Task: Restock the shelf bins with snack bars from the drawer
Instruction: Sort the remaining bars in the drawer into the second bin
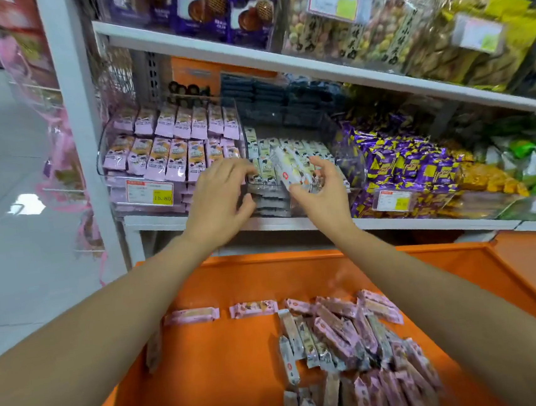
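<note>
Head view: looks down along two bare forearms stretched over an open orange drawer [212,381] toward a white shelf [163,220]. Grips a pale snack bar [284,168] in the right hand [324,191], thumb under its near end and fingers curled round it, the bar tilted above the front of the middle clear bin [261,200]. Holds the left hand [220,194] just beside, fingers spread and loosely bent, grasping nothing, fingertips at that bin's front left corner; cannot tell whether touching the packs there. Inside the same bin, rows of green-and-white bars [304,148] standing on end. To its left, touching it, a second clear bin [106,172] packed with rows of pink bars [169,146], with a yellow-and-white price tag [150,194] on the front. Behind both bins, stacked dark packs [270,101]. To the right, a heap of purple-and-yellow packets [403,163]. On the upper shelf board [212,49], purple biscuit packs [208,5] and clear bags of sweets [342,32]. Down in the drawer, a loose pile of bars [355,341], pink and pale mixed, lying toward the right side; two single pink ones flat near the back, well apart from the shelf bins.
</note>
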`<action>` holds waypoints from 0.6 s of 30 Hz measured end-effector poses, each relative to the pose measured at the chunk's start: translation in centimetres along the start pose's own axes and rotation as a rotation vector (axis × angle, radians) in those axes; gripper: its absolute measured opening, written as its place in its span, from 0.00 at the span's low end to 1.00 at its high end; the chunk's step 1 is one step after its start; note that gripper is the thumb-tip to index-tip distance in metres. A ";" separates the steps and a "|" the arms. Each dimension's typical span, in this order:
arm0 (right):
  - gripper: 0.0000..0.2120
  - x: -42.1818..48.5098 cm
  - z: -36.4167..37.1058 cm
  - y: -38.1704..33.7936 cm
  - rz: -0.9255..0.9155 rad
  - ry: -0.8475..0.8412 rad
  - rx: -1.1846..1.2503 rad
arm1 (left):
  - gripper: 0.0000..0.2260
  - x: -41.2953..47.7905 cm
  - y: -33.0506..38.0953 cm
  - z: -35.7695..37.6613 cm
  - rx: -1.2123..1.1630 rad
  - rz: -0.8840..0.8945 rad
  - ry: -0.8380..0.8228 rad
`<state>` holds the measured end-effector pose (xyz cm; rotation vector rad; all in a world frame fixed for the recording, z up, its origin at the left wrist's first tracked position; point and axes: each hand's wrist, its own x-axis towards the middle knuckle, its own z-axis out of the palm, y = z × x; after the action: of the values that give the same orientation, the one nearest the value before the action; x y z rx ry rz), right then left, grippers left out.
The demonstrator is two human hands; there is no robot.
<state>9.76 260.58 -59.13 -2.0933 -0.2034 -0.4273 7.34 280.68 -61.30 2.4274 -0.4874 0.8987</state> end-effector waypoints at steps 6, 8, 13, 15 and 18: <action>0.25 5.5 1.5 -0.9 0.047 0.045 -0.143 | 0.30 2.5 -2.5 1.0 0.244 -0.002 -0.272; 0.25 7.3 2.1 -0.7 0.077 0.025 -0.183 | 0.28 2.6 -3.2 1.7 0.253 0.005 -0.279; 0.23 11.6 4.5 0.1 0.144 0.003 -0.288 | 0.28 2.2 -4.0 3.3 0.361 0.040 -0.215; 0.23 13.0 5.6 0.5 0.127 0.003 -0.332 | 0.27 2.1 -4.1 3.9 0.368 0.040 -0.177; 0.25 14.5 6.9 0.9 0.126 -0.019 -0.362 | 0.27 2.1 -4.2 4.4 0.369 0.036 -0.137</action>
<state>25.00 265.60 -57.71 -2.4489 -0.0029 -0.3900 13.07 281.27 -64.12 2.8377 -0.4469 0.9061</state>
